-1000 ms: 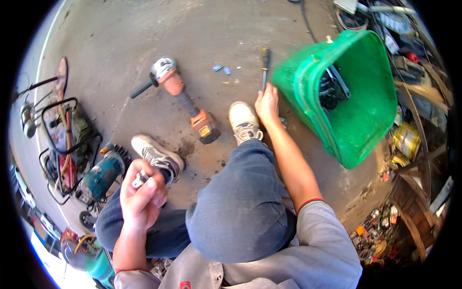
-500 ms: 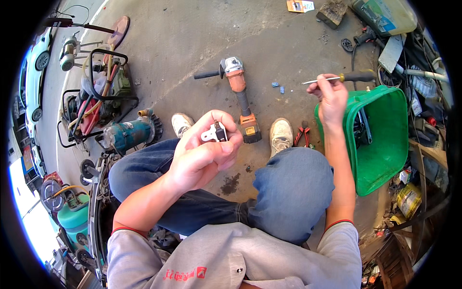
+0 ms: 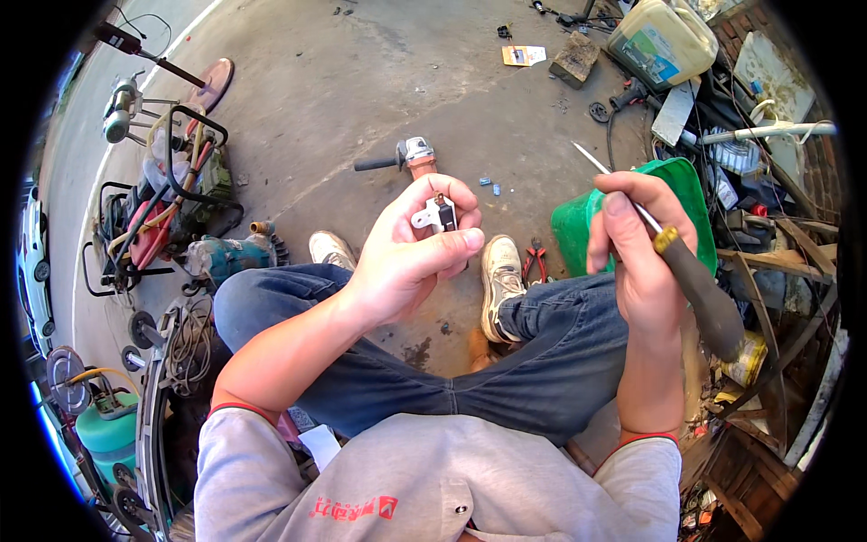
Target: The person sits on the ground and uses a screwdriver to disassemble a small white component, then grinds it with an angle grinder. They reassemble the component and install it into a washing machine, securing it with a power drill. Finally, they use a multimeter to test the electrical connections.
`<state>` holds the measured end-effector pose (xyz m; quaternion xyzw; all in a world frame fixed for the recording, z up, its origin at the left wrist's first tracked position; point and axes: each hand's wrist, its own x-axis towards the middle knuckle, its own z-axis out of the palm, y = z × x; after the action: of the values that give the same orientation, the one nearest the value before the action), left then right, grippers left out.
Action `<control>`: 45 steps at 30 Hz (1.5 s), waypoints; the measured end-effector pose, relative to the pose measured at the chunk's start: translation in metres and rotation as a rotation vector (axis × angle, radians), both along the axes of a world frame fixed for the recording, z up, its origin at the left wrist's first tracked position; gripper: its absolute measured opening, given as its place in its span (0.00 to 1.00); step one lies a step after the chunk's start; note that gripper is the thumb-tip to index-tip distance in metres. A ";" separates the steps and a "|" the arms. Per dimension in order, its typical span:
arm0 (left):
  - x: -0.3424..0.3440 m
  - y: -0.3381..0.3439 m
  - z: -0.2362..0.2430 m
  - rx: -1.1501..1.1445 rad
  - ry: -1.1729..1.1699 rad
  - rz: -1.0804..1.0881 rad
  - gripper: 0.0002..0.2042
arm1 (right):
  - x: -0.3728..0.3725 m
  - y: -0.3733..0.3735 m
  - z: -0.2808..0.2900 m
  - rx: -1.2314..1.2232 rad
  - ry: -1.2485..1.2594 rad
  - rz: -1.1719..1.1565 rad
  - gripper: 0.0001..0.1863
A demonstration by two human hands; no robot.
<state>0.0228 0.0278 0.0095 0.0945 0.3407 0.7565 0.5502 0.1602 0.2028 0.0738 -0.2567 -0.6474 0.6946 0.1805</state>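
Between the thumb and fingers of my left hand (image 3: 411,248) is a small black switch-like part (image 3: 441,214) with a white tab that has a hole in it. My right hand (image 3: 643,257) is raised on the other side, its fingers closed round a screwdriver (image 3: 709,294) with a dark handle and a yellow collar. The shaft points up and to the left, apart from the small part. Beyond my left hand an angle grinder (image 3: 419,155) lies on the ground, its lower body hidden by that hand.
A green bin (image 3: 571,230) stands behind my right hand. Red-handled pliers (image 3: 536,260) lie beside my shoe (image 3: 502,280), with small blue pieces (image 3: 490,186) farther off. Machines with a tubular frame (image 3: 172,172) and a teal motor (image 3: 230,259) stand left. Scrap (image 3: 759,226) is heaped right.
My right hand has come nearer and lower, and the screwdriver is now turned with its tip up and left. My left hand has shifted slightly right and up. My right knee has dropped outward.
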 end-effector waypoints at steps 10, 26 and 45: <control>-0.007 -0.027 -0.014 -0.175 0.167 0.019 0.12 | -0.004 0.040 -0.017 -0.313 0.268 0.570 0.33; -0.001 -0.023 -0.016 -0.318 0.538 -0.083 0.11 | -0.014 -0.007 -0.053 0.647 -0.045 0.611 0.17; 0.012 -0.017 -0.030 -0.241 0.904 -0.008 0.12 | -0.017 -0.035 -0.059 0.936 -0.091 0.451 0.06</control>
<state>0.0345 0.0109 -0.0201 0.3514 0.6315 0.5921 0.3566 0.1437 0.1679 0.0152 -0.0327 -0.9351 0.3404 0.0935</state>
